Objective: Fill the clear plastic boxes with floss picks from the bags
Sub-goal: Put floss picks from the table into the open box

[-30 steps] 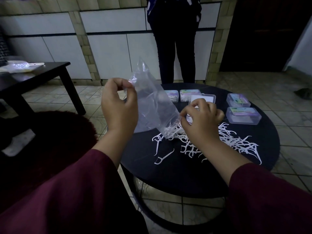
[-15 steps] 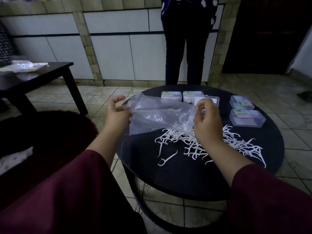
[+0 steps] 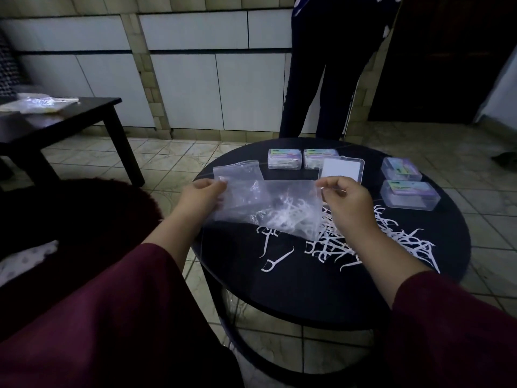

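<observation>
Evidently the left hand (image 3: pixel 202 198) and right hand (image 3: pixel 345 198) are each pinching an end of the clear plastic bag (image 3: pixel 268 204), fingers curled on the film, stretching it flat over the round black bench (image 3: pixel 293 287), probably to check it is empty. Loose floss picks (image 3: pixel 363 239) are lying beneath it, near an open clear box (image 3: pixel 342 170) waiting for filling; four closed boxes (image 3: pixel 409 195) are sitting behind. Half a second ago the bag was sagging; now it is being held taut and level.

White floss picks (image 3: pixel 330 236) are lying scattered on the round black desk (image 3: pixel 293 292). The clear bag (image 3: pixel 268 208) is showing them through. Maroon sleeves (image 3: pixel 134 312) are framing pale beige floor tiles (image 3: pixel 173 155).
</observation>
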